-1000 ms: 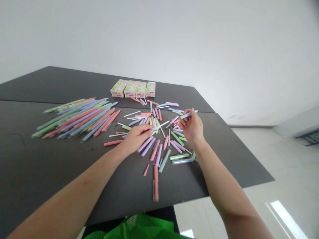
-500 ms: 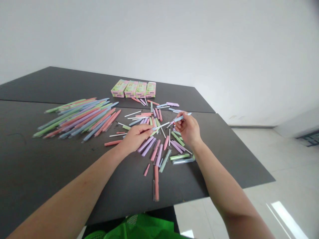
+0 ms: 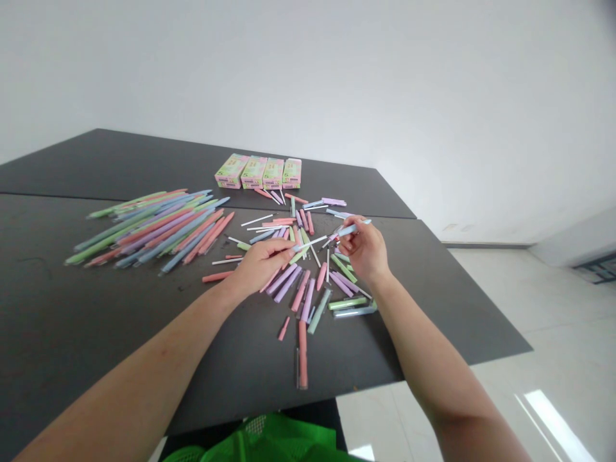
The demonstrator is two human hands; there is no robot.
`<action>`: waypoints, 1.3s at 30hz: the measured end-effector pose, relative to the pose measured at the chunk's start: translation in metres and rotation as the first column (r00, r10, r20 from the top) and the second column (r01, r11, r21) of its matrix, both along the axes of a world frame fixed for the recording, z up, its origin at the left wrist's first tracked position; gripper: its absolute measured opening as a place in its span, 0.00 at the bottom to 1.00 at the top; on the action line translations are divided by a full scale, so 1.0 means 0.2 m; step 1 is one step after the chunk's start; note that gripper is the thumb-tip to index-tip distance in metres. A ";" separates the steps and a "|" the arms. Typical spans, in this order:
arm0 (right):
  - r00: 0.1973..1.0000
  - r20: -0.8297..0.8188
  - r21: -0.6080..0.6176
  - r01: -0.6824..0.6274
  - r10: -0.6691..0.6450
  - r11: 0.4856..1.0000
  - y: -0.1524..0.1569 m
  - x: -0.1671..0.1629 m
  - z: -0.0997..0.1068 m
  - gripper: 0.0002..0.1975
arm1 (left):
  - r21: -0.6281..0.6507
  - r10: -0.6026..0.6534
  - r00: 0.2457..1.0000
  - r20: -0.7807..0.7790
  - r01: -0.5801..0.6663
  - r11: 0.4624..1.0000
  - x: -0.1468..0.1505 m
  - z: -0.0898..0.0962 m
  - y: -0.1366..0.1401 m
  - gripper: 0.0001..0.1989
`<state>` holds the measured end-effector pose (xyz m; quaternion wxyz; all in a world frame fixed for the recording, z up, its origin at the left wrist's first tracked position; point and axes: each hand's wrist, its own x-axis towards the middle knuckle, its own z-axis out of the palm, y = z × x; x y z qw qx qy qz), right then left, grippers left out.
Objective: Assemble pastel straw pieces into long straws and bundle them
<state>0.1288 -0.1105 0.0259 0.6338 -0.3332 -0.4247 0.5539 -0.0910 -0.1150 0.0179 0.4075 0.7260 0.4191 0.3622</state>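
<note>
My left hand (image 3: 262, 263) is closed in a pinch on a white pen refill (image 3: 314, 242) with a light-blue piece at its near end. The refill points right, its far tip close to my right hand (image 3: 368, 255). Between thumb and fingers, that hand grips a light-blue pen barrel (image 3: 348, 229), tilted up to the right. Whether refill and barrel touch is too small to tell. Beneath both hands lie loose pen parts: purple barrels (image 3: 287, 283), a green barrel (image 3: 319, 311), a red barrel (image 3: 302, 354) and several white refills.
A large pile of pastel pens (image 3: 154, 231) lies on the dark table (image 3: 96, 333) to the left. Several pink-and-green boxes (image 3: 253, 172) stand in a row at the back. The table's right edge slopes toward the tiled floor (image 3: 524, 301); a white wall is behind.
The refill in my left hand and the blue barrel in my right hand have barely shifted. The loose parts and the pile stay where they were.
</note>
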 end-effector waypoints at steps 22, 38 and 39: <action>0.994 -0.074 0.012 0.087 -0.086 0.996 0.01 0.03 0.02 0.07 | -0.040 -0.006 1.000 0.020 0.007 0.999 0.00 -0.01 0.00 0.13; 0.985 0.170 0.088 0.029 -0.044 0.996 -0.01 0.01 -0.01 0.09 | -0.045 0.030 0.998 0.062 -0.027 0.999 -0.01 -0.03 0.02 0.13; 0.978 0.201 0.097 0.035 -0.054 0.995 -0.01 0.01 -0.02 0.09 | -0.046 0.029 0.998 0.063 -0.026 0.999 -0.01 -0.03 0.02 0.14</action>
